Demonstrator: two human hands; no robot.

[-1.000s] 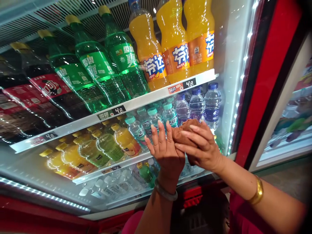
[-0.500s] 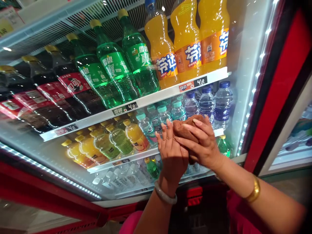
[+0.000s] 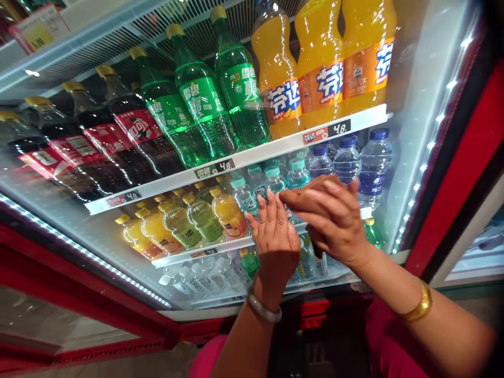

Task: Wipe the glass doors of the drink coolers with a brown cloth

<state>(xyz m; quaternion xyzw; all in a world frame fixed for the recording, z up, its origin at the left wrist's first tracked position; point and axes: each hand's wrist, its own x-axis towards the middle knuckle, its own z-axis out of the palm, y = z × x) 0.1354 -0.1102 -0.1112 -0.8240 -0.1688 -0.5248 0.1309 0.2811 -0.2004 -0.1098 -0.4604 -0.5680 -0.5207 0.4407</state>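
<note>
My right hand (image 3: 340,223) grips a folded brown cloth (image 3: 301,198) in front of the middle shelf, and part of it hangs below the fingers. My left hand (image 3: 275,239) is beside it with its fingers stretched upward and nothing visible in them. A grey bangle circles my left wrist, a gold one my right forearm. Behind the hands stand small water bottles with teal caps (image 3: 241,195) and larger ones with blue caps (image 3: 372,173). Some of these are hidden by the hands and cloth.
The lit fridge's upper shelf (image 3: 268,152) bears cola (image 3: 136,123), green soda (image 3: 200,100) and orange soda bottles (image 3: 321,79). Yellow juice bottles (image 3: 226,212) stand lower, with clear bottles (image 3: 200,278) at the bottom. A red door frame (image 3: 129,320) is at lower left.
My right hand has drawn slightly away from my left with the brown cloth, and a gap now shows between them. The view has shifted, so the shelves appear farther right.
</note>
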